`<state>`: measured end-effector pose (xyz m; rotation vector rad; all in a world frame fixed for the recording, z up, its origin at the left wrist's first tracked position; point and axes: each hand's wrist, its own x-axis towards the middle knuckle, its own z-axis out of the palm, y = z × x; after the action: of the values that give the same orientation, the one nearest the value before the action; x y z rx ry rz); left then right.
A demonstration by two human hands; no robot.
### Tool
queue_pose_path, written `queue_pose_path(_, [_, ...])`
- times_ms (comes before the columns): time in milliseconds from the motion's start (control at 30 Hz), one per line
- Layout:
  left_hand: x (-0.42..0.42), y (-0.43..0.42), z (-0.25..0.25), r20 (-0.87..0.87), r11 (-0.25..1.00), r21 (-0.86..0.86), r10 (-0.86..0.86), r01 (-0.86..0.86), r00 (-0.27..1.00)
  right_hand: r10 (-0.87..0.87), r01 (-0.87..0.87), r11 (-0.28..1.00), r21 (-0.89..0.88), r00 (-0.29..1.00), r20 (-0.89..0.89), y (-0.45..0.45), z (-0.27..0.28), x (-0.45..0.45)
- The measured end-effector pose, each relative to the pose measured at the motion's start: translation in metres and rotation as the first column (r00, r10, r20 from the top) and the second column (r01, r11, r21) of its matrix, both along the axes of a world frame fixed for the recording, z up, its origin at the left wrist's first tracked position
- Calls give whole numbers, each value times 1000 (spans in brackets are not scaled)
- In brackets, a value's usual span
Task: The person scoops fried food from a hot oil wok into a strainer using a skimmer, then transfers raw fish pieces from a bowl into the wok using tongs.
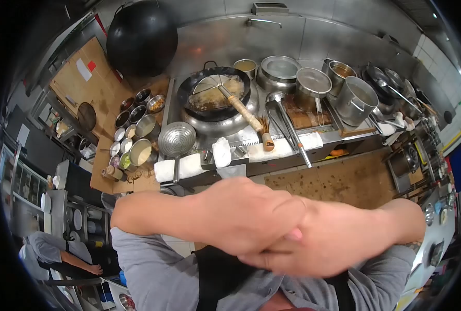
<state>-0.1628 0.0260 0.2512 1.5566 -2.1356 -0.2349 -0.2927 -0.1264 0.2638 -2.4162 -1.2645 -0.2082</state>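
My left hand [256,212] and my right hand [334,233] are clasped together in front of my chest, slightly blurred. The left lies partly over the right, and some fingers of both are hidden. No tool shows in either hand. Beyond them a black wok [186,96] of bubbling oil sits on the stove. A wire strainer with a long wrapped handle [243,111] rests across it, its head in the oil. A perforated ladle [177,139] lies left of the wok. To the right, a long-handled metal utensil [292,135] slopes toward the front edge.
Several seasoning containers [143,153] crowd the left side. White folded towels [189,167] lie along the stove's front edge. A strainer-topped pot [313,81] and a tall pot [356,101] stand at right. Another person [64,251] is at lower left.
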Motion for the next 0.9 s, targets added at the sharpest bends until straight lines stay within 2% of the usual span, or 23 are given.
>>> queue_pose_path(33, [1, 3, -3, 41, 998, -9, 57, -57, 998, -18, 17, 994, -109, 1000, -1, -4, -11, 3])
queue_pose_path(100, [-1, -2, -25, -45, 992, 103, 81, -76, 996, -46, 45, 947, -317, 999, 4, -12, -28, 2])
queue_pose_path(133, [0, -4, -34, -80, 984, 156, 93, -80, 992, -39, 3, 927, -375, 995, -90, -14, -31, 3])
queue_pose_path(233, [3, -4, -44, -138, 987, 46, 162, -157, 977, -22, -2, 977, -215, 994, -107, -23, -19, 12])
queue_pose_path(300, [21, 3, -59, -106, 955, -46, 285, -292, 952, -156, 125, 968, -217, 978, -137, -37, -7, 15])
queue_pose_path(333, [33, 10, -74, -146, 902, -182, 369, -392, 918, -217, 180, 958, -224, 964, -154, -47, -3, 18])
queue_pose_path(367, [47, 25, -90, -267, 865, -71, 464, -497, 845, -338, 285, 914, -288, 928, -156, -58, -9, 23])
queue_pose_path(400, [51, 42, -104, -423, 769, 63, 598, -636, 681, -435, 373, 873, -313, 886, -157, -66, -13, 34])
queue_pose_path(433, [57, 60, -127, -636, 691, 137, 610, -709, 472, -528, 458, 822, -339, 835, -153, -74, -18, 49])
queue_pose_path(467, [58, 79, -151, -740, 572, 163, 610, -804, 283, -544, 472, 821, -322, 818, -187, -87, -32, 68])
queue_pose_path(500, [59, 98, -174, -895, 546, 158, 432, -823, 115, -559, 487, 818, -306, 799, -221, -100, -52, 91])
queue_pose_path(533, [54, 113, -187, -935, 499, 161, 355, -852, 31, -572, 472, 814, -338, 753, -326, -110, -68, 118])
queue_pose_path(633, [31, 138, -204, -911, 433, 278, 401, -857, -93, -646, 513, 759, -400, 520, -560, -128, -129, 203])
queue_pose_path(700, [27, 147, -207, -896, 451, 307, 434, -838, -94, -666, 547, 746, -379, 600, -443, -140, -193, 257])
queue_pose_path(767, [35, 151, -216, -887, 463, 294, 458, -836, -59, -786, 736, 607, -299, 501, -362, -132, -227, 286])
queue_pose_path(800, [42, 152, -217, -887, 458, 313, 454, -832, -83, -840, 816, 521, -248, 439, -320, -128, -242, 301])
queue_pose_path(900, [70, 158, -224, -855, 436, 300, 517, -848, -37, -965, 963, 221, -154, 192, -179, -120, -300, 345])
